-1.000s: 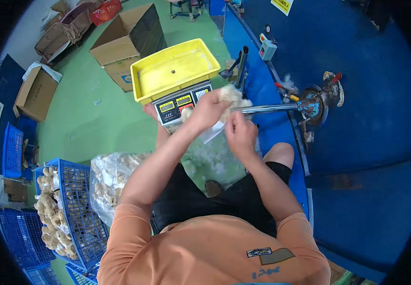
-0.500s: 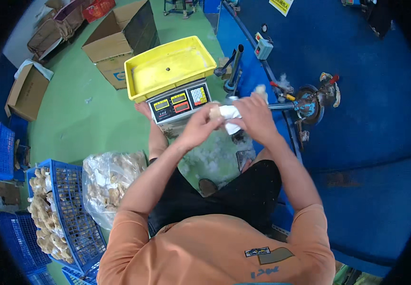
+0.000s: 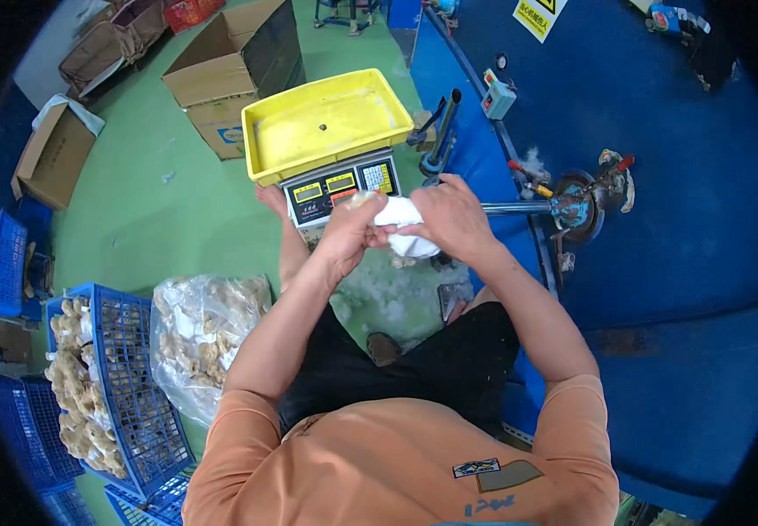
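Between my two hands is a small plush toy skin (image 3: 402, 213), white cloth with tan fluffy parts. My left hand (image 3: 351, 231) grips its left end, fingers curled round it. My right hand (image 3: 451, 217) is closed on the right side, its thumb pressing the white cloth. The toy's far side and several fingertips are hidden. Just right of my right hand, a metal tube (image 3: 516, 209) runs out from the blue machine wall (image 3: 651, 245). Behind the hands stands a digital scale (image 3: 342, 188) bearing a yellow tray (image 3: 328, 131).
At lower left, a blue crate (image 3: 138, 386) holds tan plush pieces, beside a clear plastic bag (image 3: 208, 337) of similar pieces. Cardboard boxes (image 3: 212, 114) stand farther back. White stuffing fluff (image 3: 387, 294) lies on the green floor between my legs. A grey switch box (image 3: 499, 98) is on the machine's edge.
Both hands have moved slightly closer to me with the toy, and it has turned, showing more white cloth. The whole view has shifted a little.
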Motion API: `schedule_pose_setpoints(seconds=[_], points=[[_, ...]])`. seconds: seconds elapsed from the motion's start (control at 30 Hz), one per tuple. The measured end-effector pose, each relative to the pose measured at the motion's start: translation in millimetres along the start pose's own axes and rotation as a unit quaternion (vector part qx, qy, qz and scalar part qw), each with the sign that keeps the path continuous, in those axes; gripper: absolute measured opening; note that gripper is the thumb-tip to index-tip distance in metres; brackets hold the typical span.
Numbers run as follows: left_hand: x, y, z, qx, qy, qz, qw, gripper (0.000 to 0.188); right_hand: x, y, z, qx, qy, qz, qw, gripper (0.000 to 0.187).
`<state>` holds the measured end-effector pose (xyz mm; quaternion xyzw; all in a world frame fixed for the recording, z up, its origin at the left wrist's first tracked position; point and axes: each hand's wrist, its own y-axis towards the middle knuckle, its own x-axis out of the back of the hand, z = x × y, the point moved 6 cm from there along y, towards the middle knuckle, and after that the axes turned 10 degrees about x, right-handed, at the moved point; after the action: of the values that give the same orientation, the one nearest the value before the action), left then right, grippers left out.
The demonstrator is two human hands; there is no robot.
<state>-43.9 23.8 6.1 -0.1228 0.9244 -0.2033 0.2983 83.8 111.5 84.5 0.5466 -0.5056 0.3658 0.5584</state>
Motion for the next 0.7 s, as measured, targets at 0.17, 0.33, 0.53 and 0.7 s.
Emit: schedule_pose_setpoints(seconds=[0.17,0.33,0.53,0.7], points=[[9,-31,-28,-0.162,0.282,-0.175,0.929,0.037,-18,-8,-22,-0.125,-0.018,-0.069,0.99,0.033],[-19,6,-25,-0.348,0.371,0.042,0.86,0.038,8,-76,-95,-0.217,-0.025,-0.009,0.976,0.018],[-8,17,4,-0.173,0.224,0.068,0.957,0.032,24,-23,-24,-0.107,0.181,-0.31,0.927,0.028],[-5,-19,40,-0.234,0.201,-0.089,0.947,0.023,1,-22,13,-0.025,0.111,-0.239,0.964,0.034]])
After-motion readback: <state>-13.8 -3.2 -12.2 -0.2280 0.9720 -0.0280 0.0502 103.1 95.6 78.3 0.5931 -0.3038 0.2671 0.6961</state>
